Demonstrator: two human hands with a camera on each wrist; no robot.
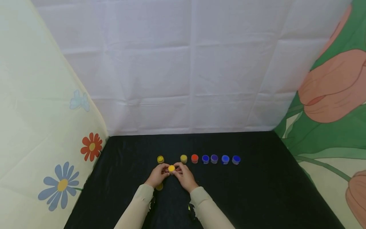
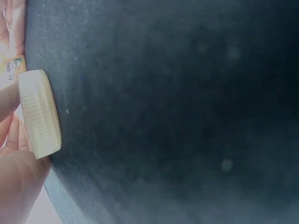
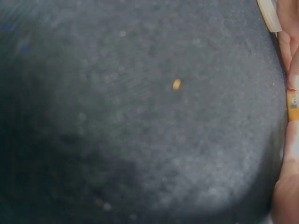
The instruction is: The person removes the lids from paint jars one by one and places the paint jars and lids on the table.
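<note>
In the head view my left hand (image 1: 156,176) and right hand (image 1: 185,177) meet at a small yellow paint jar (image 1: 171,168). Thumbs and fingertips of both hands pinch it from either side. Part of its printed label (image 2: 16,65) shows in the left wrist view, and a strip of the orange-yellow jar (image 3: 293,105) appears at the right wrist view's edge. A round, pale, ridged lid (image 2: 40,114) sits edge-on against the left hand's fingers; I cannot tell whether they hold it. From above, a yellowish disc (image 1: 159,186) shows beside the left wrist.
Beyond the hands on the black cloth (image 1: 257,190) stand a yellow jar (image 1: 160,159), another yellow jar (image 1: 184,158), a red jar (image 1: 194,158) and several blue and purple jars (image 1: 214,158). A white cloth (image 1: 188,79) hangs behind. A tiny yellow speck (image 3: 176,84) lies on the cloth.
</note>
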